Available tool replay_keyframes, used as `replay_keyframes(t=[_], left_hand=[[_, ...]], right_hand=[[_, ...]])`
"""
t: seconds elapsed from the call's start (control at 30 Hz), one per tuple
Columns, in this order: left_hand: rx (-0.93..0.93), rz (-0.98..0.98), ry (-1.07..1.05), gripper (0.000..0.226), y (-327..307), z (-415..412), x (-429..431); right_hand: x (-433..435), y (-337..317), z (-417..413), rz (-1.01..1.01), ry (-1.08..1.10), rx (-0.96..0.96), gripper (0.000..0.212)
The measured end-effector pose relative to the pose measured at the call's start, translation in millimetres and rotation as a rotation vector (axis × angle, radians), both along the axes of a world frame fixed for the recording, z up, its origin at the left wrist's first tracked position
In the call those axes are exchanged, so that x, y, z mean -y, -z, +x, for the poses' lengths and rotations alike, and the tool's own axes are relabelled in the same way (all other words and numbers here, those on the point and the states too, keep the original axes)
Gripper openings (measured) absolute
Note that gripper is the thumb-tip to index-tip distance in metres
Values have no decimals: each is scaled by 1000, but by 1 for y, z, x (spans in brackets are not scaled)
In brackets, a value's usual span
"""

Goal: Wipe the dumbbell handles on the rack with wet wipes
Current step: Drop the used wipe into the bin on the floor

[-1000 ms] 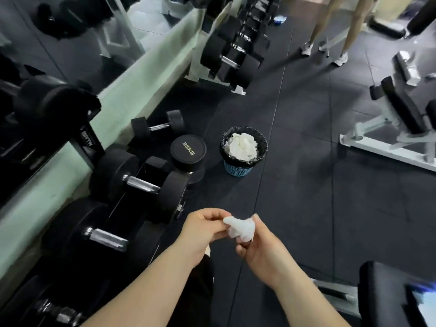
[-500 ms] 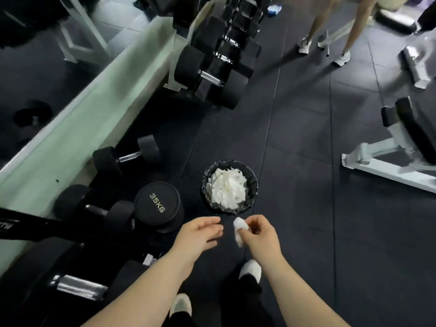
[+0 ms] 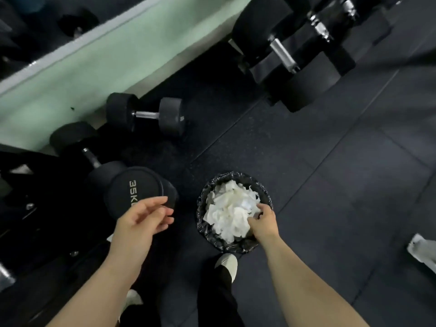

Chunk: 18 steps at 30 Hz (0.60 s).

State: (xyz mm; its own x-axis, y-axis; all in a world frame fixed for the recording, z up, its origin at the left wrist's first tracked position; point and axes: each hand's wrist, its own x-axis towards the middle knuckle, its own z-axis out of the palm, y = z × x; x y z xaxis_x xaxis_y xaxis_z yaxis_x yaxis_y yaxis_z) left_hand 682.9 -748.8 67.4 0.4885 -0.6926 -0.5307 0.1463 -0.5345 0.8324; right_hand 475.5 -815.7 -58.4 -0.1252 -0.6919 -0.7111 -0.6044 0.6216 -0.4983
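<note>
The left hand [image 3: 144, 224] is up in the air with its fingers loose and a little spread. It holds nothing. It is near the flat end of a big black dumbbell [image 3: 134, 192] marked 35KG.

The right hand [image 3: 262, 224] is down in a small bin [image 3: 200, 223] with a black bag in it. Its fingers [image 3: 253, 217] are tucked into the heap of crumpled white wipes [image 3: 226, 211] that fills the bin. I cannot tell if they pinch one.

One light shoe [image 3: 227, 263] is just beside the bin on the dark floor mats [image 3: 330, 185].

A smaller dumbbell [image 3: 144, 114] lies on the floor by the green wall [image 3: 70, 74], and its shiny bar shows. At the top right more big dumbbells [image 3: 257, 31] sit in a row, with one silver handle [image 3: 282, 54] easy to see.
</note>
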Motion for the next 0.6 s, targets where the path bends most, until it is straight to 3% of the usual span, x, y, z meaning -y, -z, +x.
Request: replay_keyframes(t=[0.17, 0.47, 0.6], left_hand=[[-13, 30, -172, 30, -2, -4, -12], [-24, 48, -491, 28, -53, -2, -93], [-10, 30, -645, 30, -76, -6, -149]], right_hand=[[12, -3, -1, 31, -205, -18, 39], [-10, -101, 43, -113, -539, 212, 12], [-50, -143, 63, -144, -690, 327, 23]])
